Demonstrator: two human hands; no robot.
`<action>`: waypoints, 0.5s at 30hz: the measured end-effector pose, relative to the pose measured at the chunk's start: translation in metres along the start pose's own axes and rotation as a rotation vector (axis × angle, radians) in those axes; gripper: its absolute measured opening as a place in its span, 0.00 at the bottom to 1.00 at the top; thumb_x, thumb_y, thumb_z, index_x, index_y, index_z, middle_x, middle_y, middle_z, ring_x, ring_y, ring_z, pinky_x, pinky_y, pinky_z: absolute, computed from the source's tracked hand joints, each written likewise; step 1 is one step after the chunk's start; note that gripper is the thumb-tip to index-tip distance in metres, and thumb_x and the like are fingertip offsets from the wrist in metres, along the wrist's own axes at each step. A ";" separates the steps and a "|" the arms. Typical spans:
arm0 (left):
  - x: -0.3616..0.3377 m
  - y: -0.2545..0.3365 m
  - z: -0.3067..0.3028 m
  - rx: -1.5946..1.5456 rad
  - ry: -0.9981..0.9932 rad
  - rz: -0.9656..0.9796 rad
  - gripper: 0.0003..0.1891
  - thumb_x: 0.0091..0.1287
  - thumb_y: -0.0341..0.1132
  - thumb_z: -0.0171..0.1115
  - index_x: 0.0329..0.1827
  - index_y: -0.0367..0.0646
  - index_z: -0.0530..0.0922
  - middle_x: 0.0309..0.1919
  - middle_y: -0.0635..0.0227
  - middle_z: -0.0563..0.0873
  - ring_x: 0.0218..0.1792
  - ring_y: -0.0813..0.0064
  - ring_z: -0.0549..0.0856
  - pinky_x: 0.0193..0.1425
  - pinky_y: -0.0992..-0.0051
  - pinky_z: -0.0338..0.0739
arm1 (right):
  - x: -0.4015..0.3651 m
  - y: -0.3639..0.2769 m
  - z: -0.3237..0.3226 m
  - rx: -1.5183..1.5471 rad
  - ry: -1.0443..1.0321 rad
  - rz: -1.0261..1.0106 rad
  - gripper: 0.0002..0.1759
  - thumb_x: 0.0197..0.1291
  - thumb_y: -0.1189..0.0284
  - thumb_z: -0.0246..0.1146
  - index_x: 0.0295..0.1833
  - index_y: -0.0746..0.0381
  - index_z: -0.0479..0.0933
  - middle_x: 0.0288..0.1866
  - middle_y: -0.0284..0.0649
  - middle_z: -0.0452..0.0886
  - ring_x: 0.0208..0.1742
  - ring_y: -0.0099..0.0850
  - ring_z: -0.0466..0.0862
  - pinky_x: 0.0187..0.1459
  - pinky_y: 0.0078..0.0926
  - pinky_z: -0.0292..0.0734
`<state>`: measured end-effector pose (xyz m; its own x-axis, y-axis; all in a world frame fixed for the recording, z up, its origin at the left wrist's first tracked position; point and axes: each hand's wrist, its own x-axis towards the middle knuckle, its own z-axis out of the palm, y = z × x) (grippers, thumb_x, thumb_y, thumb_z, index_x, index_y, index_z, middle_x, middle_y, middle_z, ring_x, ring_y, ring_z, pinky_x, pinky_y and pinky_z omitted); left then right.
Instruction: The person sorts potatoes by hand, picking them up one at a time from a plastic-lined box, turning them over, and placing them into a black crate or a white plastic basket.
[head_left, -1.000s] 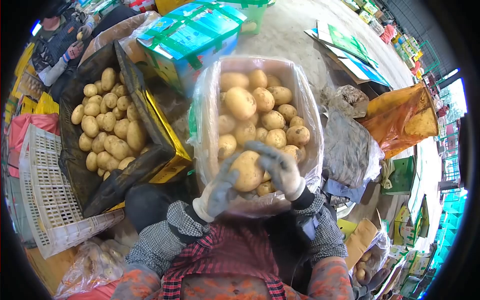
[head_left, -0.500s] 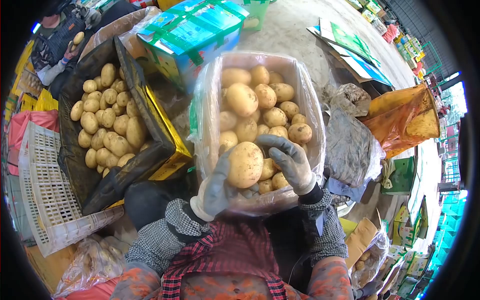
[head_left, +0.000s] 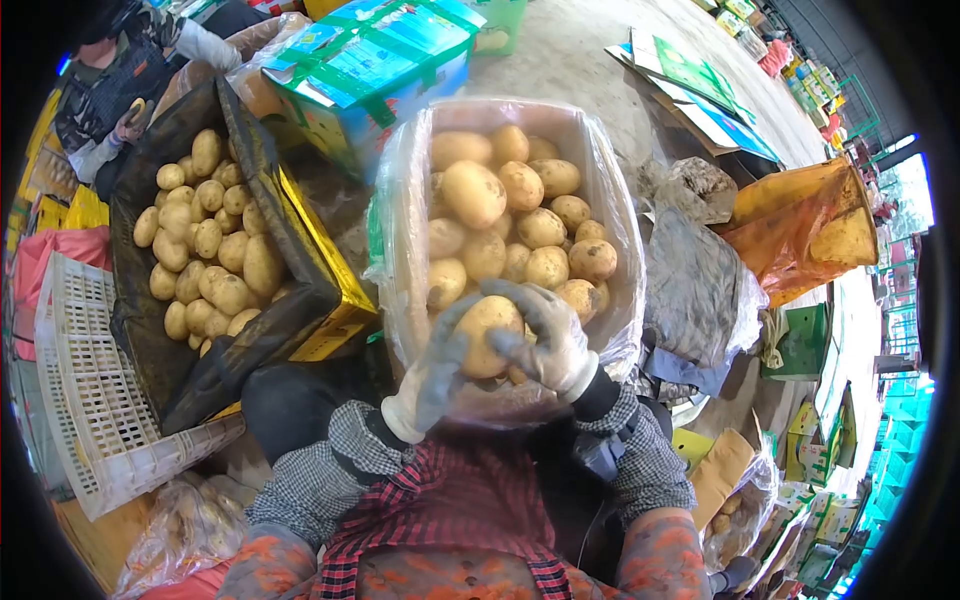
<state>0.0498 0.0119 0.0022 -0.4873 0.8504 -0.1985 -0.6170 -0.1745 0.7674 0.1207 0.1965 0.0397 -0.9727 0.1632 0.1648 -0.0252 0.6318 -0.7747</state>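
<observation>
A large potato (head_left: pixel 489 336) is held between my two gloved hands, above the near end of a plastic-lined box (head_left: pixel 606 180). My left hand (head_left: pixel 432 372) is wrapped round its left side. From the right, my right hand (head_left: pixel 552 340) grips it with fingers curled over the top and the thumb against its front. Under and beyond my hands, several loose potatoes (head_left: pixel 541 228) fill the box. Both gloves are grey on the palms and fingers, with white cuffs. The potato's underside is hidden from me.
Left of the box stands a black-lined crate (head_left: pixel 300 255) of smaller potatoes, beside a white slatted basket (head_left: pixel 95 370). A blue taped carton (head_left: pixel 375 60) is behind. To the right lie dark plastic sheeting (head_left: pixel 695 290) and an orange bag (head_left: pixel 810 225). Another person (head_left: pixel 115 90) sits at upper left.
My right hand has moved left and down, from hovering beside the potato to gripping it. The view has shifted slightly. The other person's hands have moved.
</observation>
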 end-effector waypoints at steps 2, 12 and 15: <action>-0.001 -0.003 0.001 -0.023 0.010 -0.025 0.30 0.81 0.49 0.47 0.81 0.47 0.55 0.70 0.59 0.70 0.68 0.64 0.75 0.67 0.66 0.78 | -0.004 0.016 0.002 -0.002 0.046 0.008 0.21 0.74 0.62 0.58 0.61 0.65 0.80 0.47 0.47 0.86 0.49 0.34 0.86 0.53 0.29 0.79; -0.001 0.002 0.003 -0.037 0.001 -0.060 0.34 0.77 0.47 0.57 0.79 0.42 0.57 0.69 0.57 0.71 0.66 0.63 0.77 0.67 0.66 0.77 | 0.006 0.001 0.000 0.125 0.142 -0.100 0.19 0.70 0.68 0.62 0.61 0.66 0.78 0.43 0.45 0.85 0.47 0.36 0.85 0.52 0.29 0.79; -0.002 -0.012 -0.004 0.252 0.046 -0.055 0.35 0.75 0.46 0.61 0.79 0.39 0.58 0.66 0.60 0.74 0.62 0.69 0.79 0.66 0.72 0.76 | 0.007 0.000 0.003 -0.053 0.104 -0.127 0.18 0.67 0.71 0.65 0.61 0.64 0.78 0.36 0.46 0.83 0.38 0.36 0.85 0.44 0.28 0.80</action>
<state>0.0563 0.0102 -0.0089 -0.4883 0.8306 -0.2677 -0.4729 0.0060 0.8811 0.1132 0.1952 0.0387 -0.9334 0.1554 0.3234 -0.1312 0.6912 -0.7106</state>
